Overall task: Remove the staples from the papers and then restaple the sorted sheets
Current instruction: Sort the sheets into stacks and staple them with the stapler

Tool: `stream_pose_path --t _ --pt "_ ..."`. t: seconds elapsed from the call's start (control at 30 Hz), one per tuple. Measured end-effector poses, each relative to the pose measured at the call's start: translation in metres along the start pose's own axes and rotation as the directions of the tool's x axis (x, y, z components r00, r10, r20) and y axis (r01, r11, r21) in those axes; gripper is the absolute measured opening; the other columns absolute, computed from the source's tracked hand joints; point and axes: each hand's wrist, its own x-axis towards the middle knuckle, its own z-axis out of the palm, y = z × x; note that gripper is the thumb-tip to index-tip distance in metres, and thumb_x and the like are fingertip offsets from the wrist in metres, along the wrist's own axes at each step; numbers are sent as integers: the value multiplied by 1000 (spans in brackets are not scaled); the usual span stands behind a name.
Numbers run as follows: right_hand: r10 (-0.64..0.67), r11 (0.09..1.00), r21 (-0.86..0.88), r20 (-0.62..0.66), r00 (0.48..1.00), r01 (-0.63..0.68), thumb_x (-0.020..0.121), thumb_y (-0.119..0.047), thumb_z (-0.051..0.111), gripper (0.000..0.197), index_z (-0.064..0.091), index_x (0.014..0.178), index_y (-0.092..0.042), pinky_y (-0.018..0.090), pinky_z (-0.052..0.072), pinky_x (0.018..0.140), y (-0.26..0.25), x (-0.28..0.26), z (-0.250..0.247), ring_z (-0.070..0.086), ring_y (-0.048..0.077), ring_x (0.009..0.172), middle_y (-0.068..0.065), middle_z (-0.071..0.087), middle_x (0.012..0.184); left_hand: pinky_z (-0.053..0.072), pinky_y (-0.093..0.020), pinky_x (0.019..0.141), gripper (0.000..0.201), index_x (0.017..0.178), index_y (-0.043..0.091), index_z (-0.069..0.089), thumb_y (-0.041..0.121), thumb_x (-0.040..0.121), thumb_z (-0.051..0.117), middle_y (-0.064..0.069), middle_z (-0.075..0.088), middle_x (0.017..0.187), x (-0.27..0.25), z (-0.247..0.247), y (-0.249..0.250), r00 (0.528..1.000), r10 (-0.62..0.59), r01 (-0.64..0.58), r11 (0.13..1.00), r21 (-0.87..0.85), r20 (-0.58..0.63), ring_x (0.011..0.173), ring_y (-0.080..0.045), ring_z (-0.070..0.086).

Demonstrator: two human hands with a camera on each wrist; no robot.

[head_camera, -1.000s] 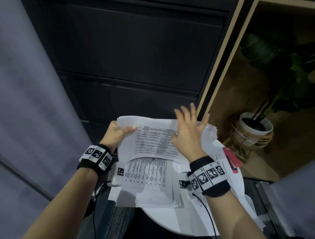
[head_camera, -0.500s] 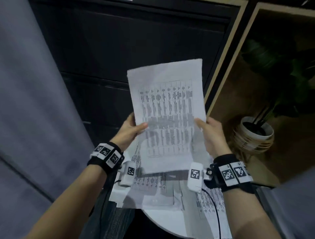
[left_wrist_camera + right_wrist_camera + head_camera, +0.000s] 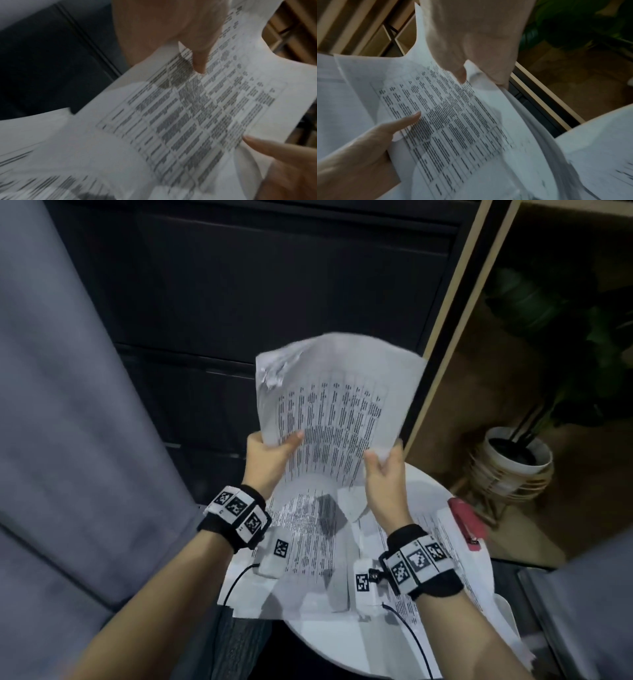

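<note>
I hold a printed sheaf of paper (image 3: 335, 405) upright above the round white table (image 3: 325, 642). Its top left corner is crumpled and torn. My left hand (image 3: 270, 453) grips its left edge, thumb on the printed face (image 3: 197, 111). My right hand (image 3: 383, 470) pinches the right edge, thumb in front, fingers behind (image 3: 471, 94). More printed sheets (image 3: 308, 549) lie spread on the table under my wrists. A red stapler (image 3: 467, 522) lies at the table's right rim.
A dark cabinet with drawers (image 3: 257, 285) stands straight ahead. A grey sofa (image 3: 61, 440) fills the left. A potted plant in a white pot (image 3: 517, 453) stands on the floor at the right, behind a wood-edged frame (image 3: 455, 320).
The sheaf was lifted off the table pile and raised upright between both hands; since half a second ago it has bowed and tilted right, and my right hand has shifted left.
</note>
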Motion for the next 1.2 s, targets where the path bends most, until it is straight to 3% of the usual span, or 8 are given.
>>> stream_pose_path --t 0.2,0.33,0.43,0.6,0.77,0.87,1.0,1.2 --pt "153 987 -56 81 985 -149 103 -11 43 62 10 155 -13 41 26 118 34 -3 5 33 23 142 6 33 155 51 -39 96 55 112 12 59 39 70 83 -3 68 107 -1 -17 -42 958 -271 251 951 181 95 100 -16 66" --pt "147 989 -29 29 989 -146 106 -15 35 56 9 155 -11 30 25 117 37 2 4 32 16 141 1 31 154 46 -45 103 105 133 9 45 71 54 79 -3 60 126 2 -14 -43 973 -227 213 957 197 51 116 -17 59" --pt "44 999 -11 -45 998 -44 105 -10 34 40 29 144 -14 7 37 91 24 1 -1 54 -7 107 -15 52 121 45 -40 104 64 118 9 50 45 73 80 0 61 115 -2 -6 -20 978 -209 207 973 101 13 101 -3 63" --pt "225 974 -11 102 969 -226 106 -15 36 62 0 156 -17 50 31 110 30 -9 9 28 25 143 2 22 158 43 -47 106 99 131 4 49 56 54 85 -6 61 125 -10 -1 -30 968 -250 250 964 88 -8 114 -20 59" --pt "147 989 38 -136 980 -143 102 -3 38 51 25 151 -6 38 32 115 29 16 7 42 23 134 8 42 147 55 -38 78 15 86 12 70 26 91 66 -8 71 88 3 26 -19 994 -72 53 977 208 85 81 -19 68" --pt "96 994 -15 -311 945 -106 98 0 45 39 44 137 3 33 44 101 25 35 -29 54 27 119 16 55 134 53 -30 89 20 111 9 65 19 97 56 -1 70 105 10 41 -10 977 -37 -1 984 180 208 97 -10 67" --pt "90 922 -327 -342 935 -209 95 -1 41 27 58 115 -2 38 48 85 42 49 -81 61 34 98 19 65 111 41 -36 106 40 140 10 42 10 100 44 -1 53 137 0 72 -27 922 -174 51 940 337 346 125 -17 51" --pt "354 701 -513 -351 867 -495 91 -3 45 28 65 110 -1 35 45 76 105 31 -145 61 33 87 17 66 97 52 -38 89 39 136 4 43 20 101 46 -13 57 127 -53 106 -92 774 -528 231 750 620 351 109 -30 59"
